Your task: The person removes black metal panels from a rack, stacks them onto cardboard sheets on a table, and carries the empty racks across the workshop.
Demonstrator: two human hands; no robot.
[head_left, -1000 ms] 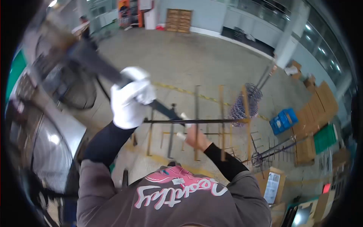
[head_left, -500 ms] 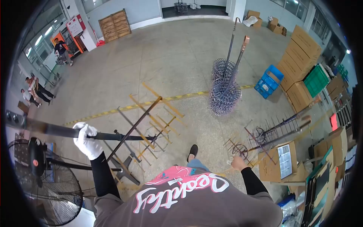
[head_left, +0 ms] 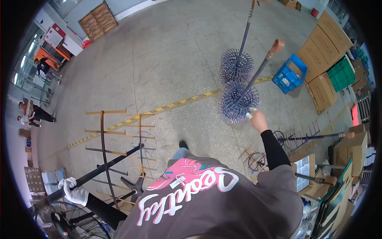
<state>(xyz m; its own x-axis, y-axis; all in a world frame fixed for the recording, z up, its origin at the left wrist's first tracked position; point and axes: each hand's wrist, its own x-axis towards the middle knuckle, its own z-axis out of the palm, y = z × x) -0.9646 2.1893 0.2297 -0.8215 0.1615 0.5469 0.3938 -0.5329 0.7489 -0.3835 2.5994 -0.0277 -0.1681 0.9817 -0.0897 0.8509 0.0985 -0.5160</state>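
Observation:
My left hand (head_left: 73,192), in a white glove, is closed round a thick black pole (head_left: 89,180) at lower left. That pole reaches towards an upright rack (head_left: 104,147) with yellowish and dark crossbars. My right hand (head_left: 259,122), without a full glove, is stretched forward with two white-covered fingertips apart; I make out nothing held in it. It is nearest to a round cluster of dark metal hooks (head_left: 234,104) with a grey shaft (head_left: 258,73) topped by a copper-coloured hook. A second hook cluster (head_left: 230,65) stands just behind it. Whether my fingers touch the near cluster is unclear.
A blue crate (head_left: 289,75) and stacked cartons (head_left: 323,51) stand at right. More spiked racks (head_left: 258,161) are low on the right, beside an open carton (head_left: 304,171). A yellow-black floor line (head_left: 175,104) crosses ahead. Fan parts (head_left: 63,225) are at lower left; several people are far left.
My right hand has gone forward from beside the low racks to the near hook cluster. My left hand, still on the pole, sits lower and further left. The view has turned.

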